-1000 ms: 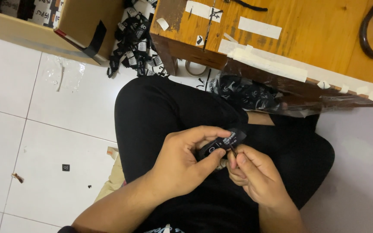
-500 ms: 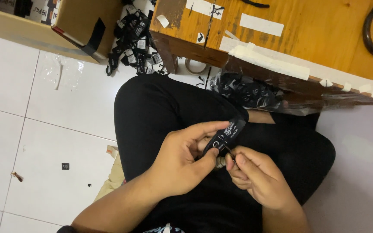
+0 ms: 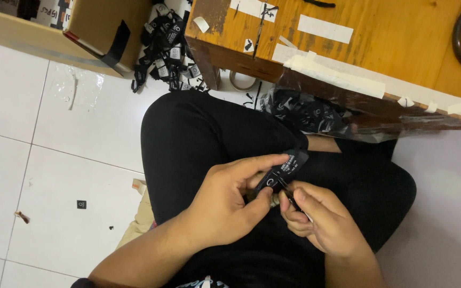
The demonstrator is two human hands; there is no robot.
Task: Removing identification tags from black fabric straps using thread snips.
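White tiled floor (image 3: 54,160) fills the left side; wooden tabletop (image 3: 380,37) takes the far right, with strips of pale tape on it and along its edge. Cardboard box (image 3: 81,26) at far left. Person sits with legs in black trousers (image 3: 204,133) under the tabletop edge.

Pile of black labels (image 3: 166,45) lies on the floor between the box and the tabletop leg. Clear bag of more black pieces (image 3: 305,112) sits just under the tabletop edge, on the far thigh. Roll of tape (image 3: 243,81) on the floor beside the leg.

Left hand (image 3: 230,208) is closed, thumb and forefinger pinching the black label (image 3: 284,169) over the lap. Right hand (image 3: 321,224) is closed on a thin dark tool (image 3: 289,196), its tip touching the label's near end; can't tell what kind of tool.

Label long axis runs diagonal: near-left end in the fingers, free end pointing far-right, toward the tabletop. White print side faces the camera.

Versus 0.5 s ago: same grip, both hands in the same place, label tilt about unchanged. Versus 1 s ago: label then lay flatter and mostly hidden between the fingers; now the far end sticks out clear.
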